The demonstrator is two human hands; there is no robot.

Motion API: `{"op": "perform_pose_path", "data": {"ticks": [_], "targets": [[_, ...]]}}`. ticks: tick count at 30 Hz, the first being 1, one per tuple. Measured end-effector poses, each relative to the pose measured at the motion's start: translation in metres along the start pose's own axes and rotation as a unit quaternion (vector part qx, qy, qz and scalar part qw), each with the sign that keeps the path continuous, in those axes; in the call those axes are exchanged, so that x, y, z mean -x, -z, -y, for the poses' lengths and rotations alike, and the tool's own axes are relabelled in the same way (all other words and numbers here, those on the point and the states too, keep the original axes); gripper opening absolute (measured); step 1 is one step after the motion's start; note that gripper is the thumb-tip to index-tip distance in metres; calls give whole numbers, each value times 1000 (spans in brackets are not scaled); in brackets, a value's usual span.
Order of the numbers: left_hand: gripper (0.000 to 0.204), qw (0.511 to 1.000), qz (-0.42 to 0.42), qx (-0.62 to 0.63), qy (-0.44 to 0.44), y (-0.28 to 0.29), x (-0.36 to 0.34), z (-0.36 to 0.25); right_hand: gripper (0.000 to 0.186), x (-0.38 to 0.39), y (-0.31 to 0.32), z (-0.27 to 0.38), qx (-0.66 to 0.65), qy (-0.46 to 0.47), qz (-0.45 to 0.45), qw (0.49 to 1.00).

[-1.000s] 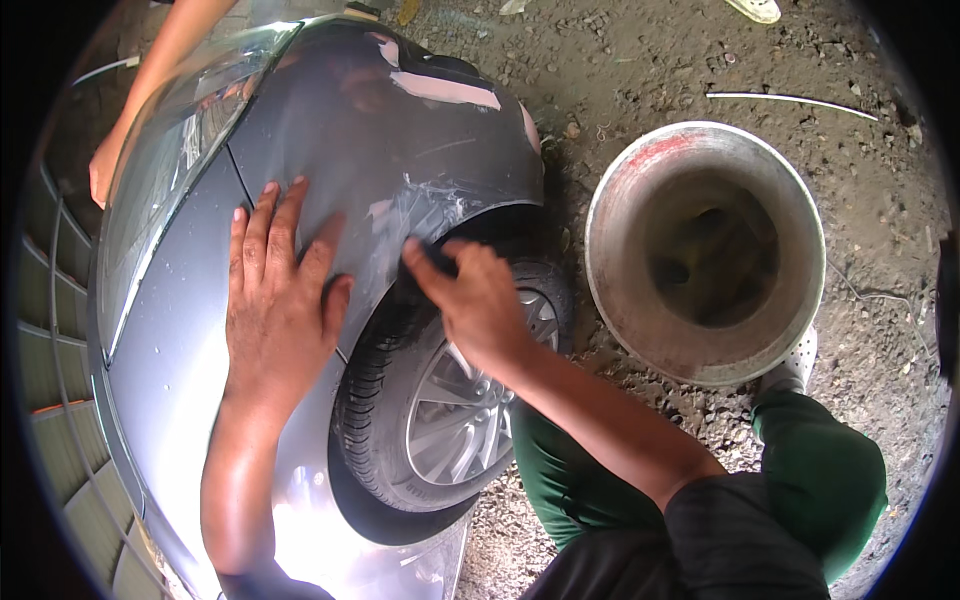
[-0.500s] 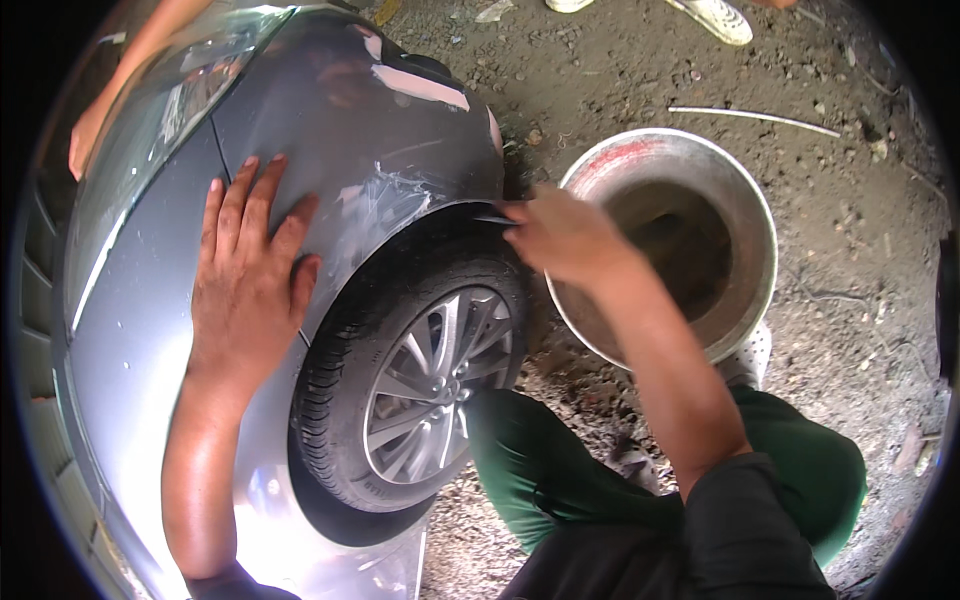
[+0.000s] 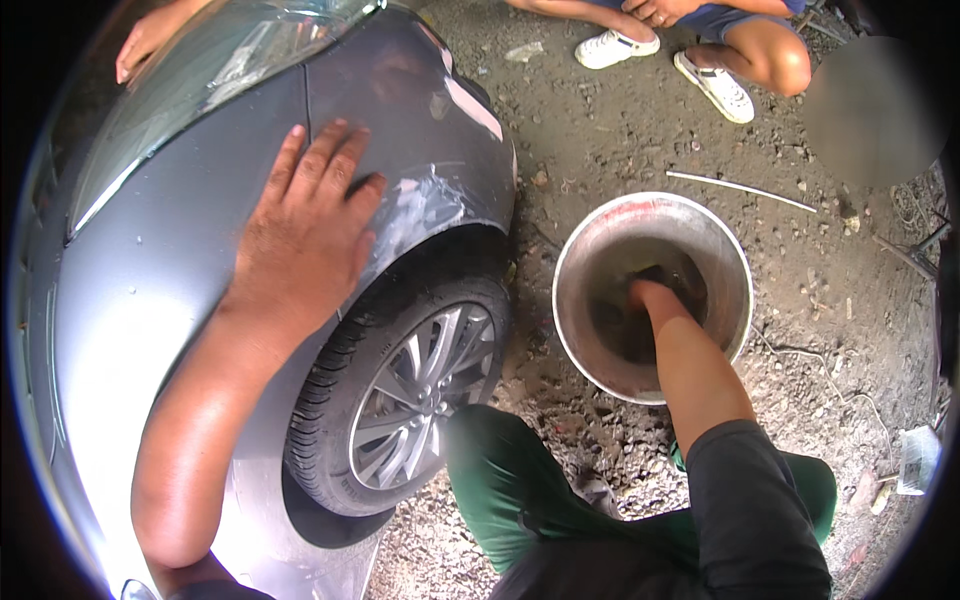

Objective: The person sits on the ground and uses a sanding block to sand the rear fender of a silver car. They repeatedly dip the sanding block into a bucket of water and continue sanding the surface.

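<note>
My left hand (image 3: 300, 235) lies flat with fingers spread on the grey car fender (image 3: 190, 250), left of a scuffed whitish patch (image 3: 425, 208) above the wheel arch. Deep inside a round metal bucket (image 3: 578, 235), my right hand (image 3: 643, 296) reaches into dark, murky water (image 3: 625, 335). Its fingers are mostly hidden there, closed by a small dark piece that I cannot make out. Below the scuffed patch sits the front tyre (image 3: 325, 420) with its silver spoked rim (image 3: 425, 400).
Across the ground a person in white shoes (image 3: 715, 88) crouches. Another hand (image 3: 150, 42) rests by the windshield (image 3: 225, 80). A thin white stick (image 3: 740, 190) lies on the dirt beyond the bucket. A pinkish-white patch (image 3: 470, 108) marks the fender's far end.
My right hand has left the wheel arch edge, where it pinched a thin piece, and gone down into the bucket. My left hand stays on the fender while the view has shifted.
</note>
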State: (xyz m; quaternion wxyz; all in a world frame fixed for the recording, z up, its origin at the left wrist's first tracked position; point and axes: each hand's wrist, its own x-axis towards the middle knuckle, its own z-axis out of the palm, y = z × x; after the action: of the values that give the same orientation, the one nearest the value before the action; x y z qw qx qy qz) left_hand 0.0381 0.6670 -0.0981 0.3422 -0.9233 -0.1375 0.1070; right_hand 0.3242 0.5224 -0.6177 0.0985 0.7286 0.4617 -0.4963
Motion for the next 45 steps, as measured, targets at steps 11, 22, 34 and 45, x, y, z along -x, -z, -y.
{"op": "perform_pose_path", "data": {"ticks": [11,22,34,45], "targets": [[39,998,-38,49,-8,2,-3,-3,54,26,-7,47,30,42,150,987],[21,975,-203,37,-88,-4,-13,-5,27,211,133,82,-158,50,-28,986],[73,391,-23,854,343,-138,-88,-301,22,390,139,94,-430,318,-285,795],[99,-218,-143,958,118,-110,-166,-396,45,248,190,-23,-354,214,-257,873]]}}
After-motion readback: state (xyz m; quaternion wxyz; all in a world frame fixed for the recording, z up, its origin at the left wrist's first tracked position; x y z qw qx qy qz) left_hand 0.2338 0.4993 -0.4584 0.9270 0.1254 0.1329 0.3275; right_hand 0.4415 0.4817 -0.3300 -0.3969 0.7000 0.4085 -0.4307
